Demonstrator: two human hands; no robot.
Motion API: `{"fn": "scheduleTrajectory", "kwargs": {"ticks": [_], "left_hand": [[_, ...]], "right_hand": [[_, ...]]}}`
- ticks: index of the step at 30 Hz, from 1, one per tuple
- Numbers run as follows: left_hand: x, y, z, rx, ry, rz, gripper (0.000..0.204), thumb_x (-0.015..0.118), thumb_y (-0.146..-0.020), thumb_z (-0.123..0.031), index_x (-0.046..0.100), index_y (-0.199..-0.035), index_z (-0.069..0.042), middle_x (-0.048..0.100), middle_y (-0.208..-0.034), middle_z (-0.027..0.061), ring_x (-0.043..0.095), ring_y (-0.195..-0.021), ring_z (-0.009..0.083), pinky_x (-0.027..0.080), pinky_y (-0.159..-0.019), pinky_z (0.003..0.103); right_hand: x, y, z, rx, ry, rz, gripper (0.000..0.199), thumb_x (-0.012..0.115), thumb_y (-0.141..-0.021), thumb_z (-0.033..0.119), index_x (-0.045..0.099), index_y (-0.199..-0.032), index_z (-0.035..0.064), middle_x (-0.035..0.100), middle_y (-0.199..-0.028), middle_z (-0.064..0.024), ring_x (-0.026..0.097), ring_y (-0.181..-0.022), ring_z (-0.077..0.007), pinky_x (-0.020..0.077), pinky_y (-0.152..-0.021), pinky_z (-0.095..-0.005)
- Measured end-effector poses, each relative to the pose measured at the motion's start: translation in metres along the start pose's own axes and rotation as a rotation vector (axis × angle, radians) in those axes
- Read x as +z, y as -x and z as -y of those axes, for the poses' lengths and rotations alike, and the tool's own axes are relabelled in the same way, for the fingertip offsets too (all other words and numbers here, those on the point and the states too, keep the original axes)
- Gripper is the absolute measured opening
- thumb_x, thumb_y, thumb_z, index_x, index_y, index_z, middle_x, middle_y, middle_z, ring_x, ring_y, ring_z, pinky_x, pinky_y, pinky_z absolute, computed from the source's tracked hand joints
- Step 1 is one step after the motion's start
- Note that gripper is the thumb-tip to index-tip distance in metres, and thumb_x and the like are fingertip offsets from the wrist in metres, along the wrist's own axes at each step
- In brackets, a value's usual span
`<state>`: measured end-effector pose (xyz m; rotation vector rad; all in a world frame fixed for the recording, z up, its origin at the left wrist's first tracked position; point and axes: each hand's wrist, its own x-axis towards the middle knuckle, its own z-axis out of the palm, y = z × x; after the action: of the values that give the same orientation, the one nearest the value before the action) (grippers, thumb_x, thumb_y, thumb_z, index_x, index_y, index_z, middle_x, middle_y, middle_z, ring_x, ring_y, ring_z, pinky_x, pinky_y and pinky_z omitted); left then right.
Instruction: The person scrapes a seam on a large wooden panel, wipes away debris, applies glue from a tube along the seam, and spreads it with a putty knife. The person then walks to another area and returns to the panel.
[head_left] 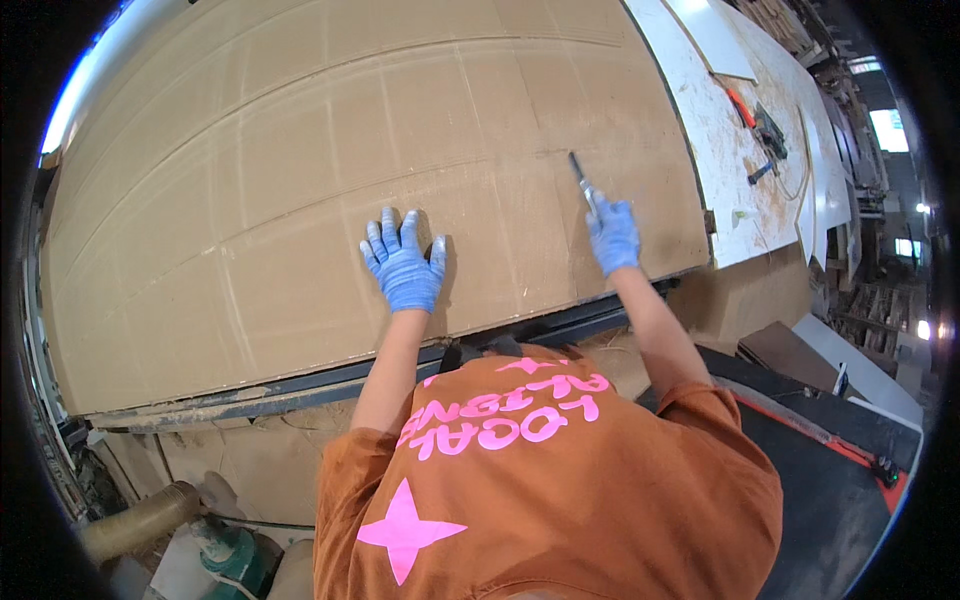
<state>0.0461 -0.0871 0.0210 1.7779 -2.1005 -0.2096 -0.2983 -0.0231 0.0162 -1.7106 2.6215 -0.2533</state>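
Across the upper part of the view lies a large brown sheet (330, 110), like cardboard or fibreboard, marked with long curved lines and pale streaks. My left hand (405, 265), in a blue knit glove with pale worn fingertips, rests flat on it with the fingers spread. To its right and a little farther off, my right hand (613, 237) is gloved the same way and closed around a slim knife-like tool (583, 182). Its grey body sticks out past my fingers, and the narrow dark tip points away to the upper left, at the sheet's surface beside a faint dark line.
On the right, a white dusty panel (730, 200) carries a dark power tool (768, 138) with an orange part. A dark rail (590, 318) runs under the sheet's near edge. Lower right is a black surface (800, 490) with a red strip; lower left, a green machine (240, 560).
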Motion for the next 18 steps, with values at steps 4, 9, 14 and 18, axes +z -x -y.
{"fn": "scheduleTrajectory", "kwargs": {"ticks": [4, 9, 14, 18], "left_hand": [[0.001, 0.0, 0.0, 0.011, -0.023, 0.017, 0.06, 0.063, -0.082, -0.047, 0.049, -0.132, -0.018, 0.034, -0.147, 0.0148, 0.026, -0.136, 0.0404, 0.014, -0.112, 0.057], [0.0, 0.001, 0.002, 0.005, -0.023, 0.006, 0.06, 0.063, -0.082, -0.047, 0.05, -0.132, -0.018, 0.034, -0.146, 0.0149, 0.027, -0.136, 0.0401, 0.014, -0.112, 0.057], [0.0, 0.0, -0.003, 0.015, -0.014, -0.004, 0.06, 0.064, -0.081, -0.047, 0.05, -0.132, -0.018, 0.035, -0.146, 0.0149, 0.027, -0.136, 0.0401, 0.015, -0.112, 0.056], [0.003, 0.004, 0.001, 0.004, -0.046, -0.004, 0.059, 0.064, -0.081, -0.046, 0.05, -0.132, -0.017, 0.035, -0.146, 0.0153, 0.027, -0.136, 0.0404, 0.015, -0.112, 0.056]], "right_hand": [[-0.006, -0.005, 0.022, -0.047, -0.034, 0.056, 0.043, 0.064, -0.085, 0.027, 0.057, -0.127, 0.0266, 0.053, -0.099, -0.0121, 0.059, -0.089, -0.0322, 0.0505, -0.076, -0.0447], [-0.011, -0.002, 0.059, -0.178, -0.003, 0.15, 0.043, 0.063, -0.086, 0.027, 0.055, -0.128, 0.025, 0.053, -0.1, -0.0145, 0.059, -0.089, -0.0334, 0.0503, -0.076, -0.0448], [0.003, -0.05, 0.04, 0.037, -0.049, 0.027, 0.045, 0.062, -0.086, 0.03, 0.052, -0.129, 0.0267, 0.053, -0.099, -0.0152, 0.059, -0.089, -0.0333, 0.0503, -0.077, -0.0443], [-0.007, -0.02, 0.06, -0.039, 0.045, 0.129, 0.038, 0.062, -0.086, 0.028, 0.055, -0.123, 0.0233, 0.054, -0.098, -0.0155, 0.059, -0.087, -0.0337, 0.0499, -0.075, -0.0448]]}}
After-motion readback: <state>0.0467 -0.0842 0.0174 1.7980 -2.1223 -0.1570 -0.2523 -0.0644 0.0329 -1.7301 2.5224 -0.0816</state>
